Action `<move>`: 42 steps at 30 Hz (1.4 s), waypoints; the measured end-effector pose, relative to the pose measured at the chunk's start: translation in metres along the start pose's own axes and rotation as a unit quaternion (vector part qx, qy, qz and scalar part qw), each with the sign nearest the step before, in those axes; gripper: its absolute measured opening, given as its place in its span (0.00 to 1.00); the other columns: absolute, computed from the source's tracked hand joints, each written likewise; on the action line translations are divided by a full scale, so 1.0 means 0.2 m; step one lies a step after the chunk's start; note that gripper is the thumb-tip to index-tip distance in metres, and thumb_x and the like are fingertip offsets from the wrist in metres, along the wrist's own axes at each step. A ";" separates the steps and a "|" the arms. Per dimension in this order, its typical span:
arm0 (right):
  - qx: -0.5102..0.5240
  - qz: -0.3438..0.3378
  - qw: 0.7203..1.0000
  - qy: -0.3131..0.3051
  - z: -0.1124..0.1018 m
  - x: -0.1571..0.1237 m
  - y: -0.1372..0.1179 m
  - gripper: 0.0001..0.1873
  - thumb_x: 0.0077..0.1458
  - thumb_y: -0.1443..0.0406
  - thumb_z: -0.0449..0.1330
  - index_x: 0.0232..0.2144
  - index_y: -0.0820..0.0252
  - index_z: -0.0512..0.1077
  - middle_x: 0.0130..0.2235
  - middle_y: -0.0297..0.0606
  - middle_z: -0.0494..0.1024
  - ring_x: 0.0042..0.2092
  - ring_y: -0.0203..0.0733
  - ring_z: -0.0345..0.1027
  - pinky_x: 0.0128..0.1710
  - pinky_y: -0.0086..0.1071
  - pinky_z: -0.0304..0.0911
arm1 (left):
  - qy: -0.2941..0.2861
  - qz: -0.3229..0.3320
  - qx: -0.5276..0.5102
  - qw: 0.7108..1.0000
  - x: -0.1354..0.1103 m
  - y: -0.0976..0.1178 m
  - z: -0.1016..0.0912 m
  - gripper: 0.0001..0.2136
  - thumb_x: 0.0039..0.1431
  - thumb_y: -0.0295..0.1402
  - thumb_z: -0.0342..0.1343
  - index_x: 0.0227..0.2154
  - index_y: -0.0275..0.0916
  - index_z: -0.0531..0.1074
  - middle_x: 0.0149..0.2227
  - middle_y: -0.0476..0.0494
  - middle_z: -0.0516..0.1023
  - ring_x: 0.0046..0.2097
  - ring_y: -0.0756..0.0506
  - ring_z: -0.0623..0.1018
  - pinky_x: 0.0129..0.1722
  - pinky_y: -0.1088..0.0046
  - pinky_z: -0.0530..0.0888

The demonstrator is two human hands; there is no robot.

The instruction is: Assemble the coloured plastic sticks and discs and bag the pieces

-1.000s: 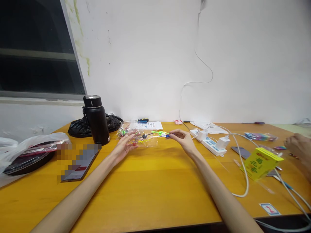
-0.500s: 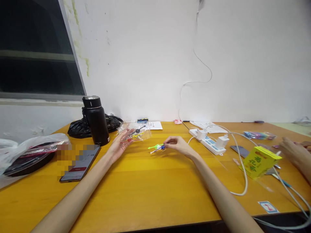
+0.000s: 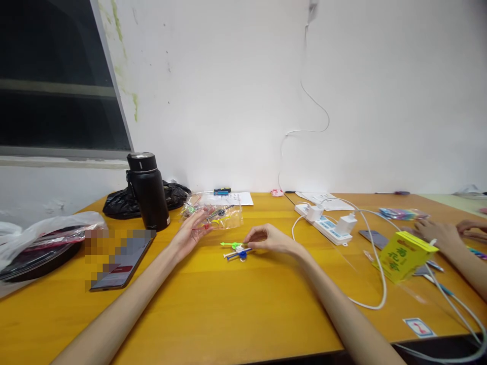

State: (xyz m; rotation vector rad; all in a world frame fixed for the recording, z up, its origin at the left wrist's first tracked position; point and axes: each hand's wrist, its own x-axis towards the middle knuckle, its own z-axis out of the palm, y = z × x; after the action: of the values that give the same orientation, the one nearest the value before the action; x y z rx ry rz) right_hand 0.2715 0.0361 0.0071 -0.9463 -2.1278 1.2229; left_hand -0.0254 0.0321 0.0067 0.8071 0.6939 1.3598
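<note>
My right hand (image 3: 269, 238) is closed in a pinch at the right end of a small cluster of plastic arrow spinners just above or on the table. One is a green arrow spinner (image 3: 231, 245), one a blue arrow spinner (image 3: 242, 255), with a white one between them, partly covered. To the left, my left hand (image 3: 190, 235) is open, fingers stretched, against the near side of a clear plastic bag (image 3: 233, 217). Black, yellow and red spinner pieces show in or under that bag; the fingers partly hide them.
A black bottle (image 3: 148, 195) and a phone (image 3: 127, 263) stand and lie at left. On the right are a white power strip (image 3: 327, 228), looping cables and a yellow box (image 3: 406, 257). Another person's hand (image 3: 437, 234) rests beyond the box.
My right hand has come nearer and slightly left with the spinners, which lie lower and more spread. The clear bag has shifted. The other person's hands have moved left.
</note>
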 end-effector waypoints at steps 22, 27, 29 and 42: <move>-0.377 -0.251 0.863 0.226 0.15 0.04 -0.10 0.17 0.67 0.60 0.57 0.57 0.51 0.71 0.56 0.40 0.75 0.53 0.46 0.68 0.56 0.44 0.64 | -0.054 -0.028 0.070 0.996 -0.03 -0.07 0.03 0.16 0.60 0.33 0.63 0.51 0.41 0.75 0.61 0.40 0.72 0.32 0.51 0.81 0.37 0.71 0.83; -0.355 -0.250 0.868 0.240 0.15 0.04 -0.11 0.13 0.65 0.60 0.60 0.51 0.51 0.75 0.46 0.39 0.79 0.48 0.46 0.67 0.51 0.41 0.65 | -0.059 -0.035 0.052 0.996 -0.05 -0.08 0.06 0.15 0.60 0.32 0.63 0.50 0.40 0.76 0.60 0.40 0.73 0.34 0.50 0.82 0.35 0.71 0.83; -0.348 -0.248 0.871 0.243 0.15 0.04 -0.11 0.10 0.65 0.60 0.60 0.47 0.52 0.77 0.42 0.39 0.80 0.46 0.47 0.67 0.49 0.41 0.65 | -0.060 -0.039 0.048 0.996 -0.05 -0.08 0.07 0.15 0.59 0.31 0.64 0.50 0.40 0.76 0.60 0.40 0.73 0.34 0.49 0.82 0.35 0.70 0.83; -0.102 -0.178 0.933 0.295 0.16 0.05 -0.11 0.08 0.61 0.62 0.61 0.39 0.56 0.79 0.41 0.39 0.82 0.43 0.44 0.76 0.47 0.36 0.71 | -0.065 -0.037 0.047 0.996 -0.04 -0.08 0.05 0.17 0.58 0.33 0.65 0.50 0.41 0.74 0.61 0.39 0.72 0.40 0.43 0.84 0.38 0.69 0.82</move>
State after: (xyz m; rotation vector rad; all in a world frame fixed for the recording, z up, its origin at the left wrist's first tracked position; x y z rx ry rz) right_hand 0.2359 0.0189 0.0135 -0.8278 -1.8390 0.4624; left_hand -0.0089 0.0235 -0.0015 0.9269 0.6824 1.2033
